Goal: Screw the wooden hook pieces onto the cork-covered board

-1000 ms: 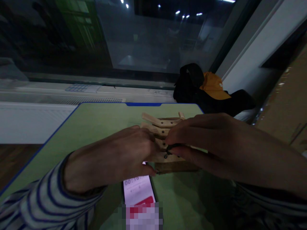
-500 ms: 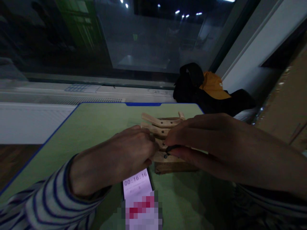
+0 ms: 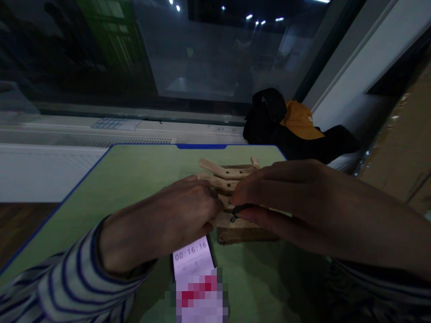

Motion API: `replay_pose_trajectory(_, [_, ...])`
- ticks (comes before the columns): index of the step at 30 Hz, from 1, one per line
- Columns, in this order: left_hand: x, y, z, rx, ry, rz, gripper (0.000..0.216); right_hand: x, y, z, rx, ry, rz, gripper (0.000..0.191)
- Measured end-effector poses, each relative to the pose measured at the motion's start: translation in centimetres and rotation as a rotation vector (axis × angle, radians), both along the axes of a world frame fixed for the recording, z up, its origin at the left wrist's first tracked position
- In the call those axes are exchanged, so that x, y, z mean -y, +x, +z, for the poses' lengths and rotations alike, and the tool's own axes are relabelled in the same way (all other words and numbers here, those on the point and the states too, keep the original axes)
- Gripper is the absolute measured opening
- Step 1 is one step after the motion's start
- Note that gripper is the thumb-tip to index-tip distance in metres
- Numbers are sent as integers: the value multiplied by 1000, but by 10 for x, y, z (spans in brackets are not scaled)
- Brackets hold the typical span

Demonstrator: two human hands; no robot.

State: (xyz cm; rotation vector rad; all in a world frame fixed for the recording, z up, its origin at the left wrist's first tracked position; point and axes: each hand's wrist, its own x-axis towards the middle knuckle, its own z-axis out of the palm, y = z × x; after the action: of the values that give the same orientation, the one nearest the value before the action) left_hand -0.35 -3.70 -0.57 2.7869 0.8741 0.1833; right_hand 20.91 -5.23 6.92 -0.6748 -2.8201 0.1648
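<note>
Several pale wooden strips [image 3: 220,183] with dark holes or screws lie side by side on a brown wooden block [image 3: 247,235]. My left hand [image 3: 182,204] is closed at the left ends of the nearer strips, its fingertips hidden behind the knuckles. From the other side, my right hand [image 3: 286,202] pinches a small black piece [image 3: 243,207] between thumb and fingers. The tip of that piece is close to a dark screw [image 3: 232,219] in the nearest strip; whether they touch I cannot tell. The right fingers cover the strips' right ends.
A phone [image 3: 191,260] with a timer on its screen lies just in front of my left hand on the green table [image 3: 141,166]. Beyond the table's right corner are a black bag or cloth [image 3: 266,116] and an orange cap [image 3: 298,119]. A cardboard surface [image 3: 400,148] stands at the right.
</note>
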Motion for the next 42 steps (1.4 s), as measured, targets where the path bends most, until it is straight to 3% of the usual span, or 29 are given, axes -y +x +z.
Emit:
replay_pose_trajectory(5, [0,2,5,23,-81,-18,14,0,-1,0,8,-16,-2,15])
replay_pose_trajectory(10, [-5,5,20,176,-135,-69,5,0,1,-1,8,-1,-7,18])
replay_pose_trajectory(14, [-8,8,27,317,-206,-11,11,1,2,0,2,13,-1,19])
replay_pose_trajectory(18, [-7,11,20,452,-393,39,14,0,2,1,29,25,-5,24])
replay_pose_trajectory(23, [-7,13,9,472,-643,66,18,-2,3,2,10,37,6,23])
replay_pose_trajectory(34, [-9,13,9,417,-645,65,25,-2,1,1,31,62,-51,19])
replay_pose_trajectory(42, [-9,12,6,437,-641,40,19,-2,5,2,12,39,13,23])
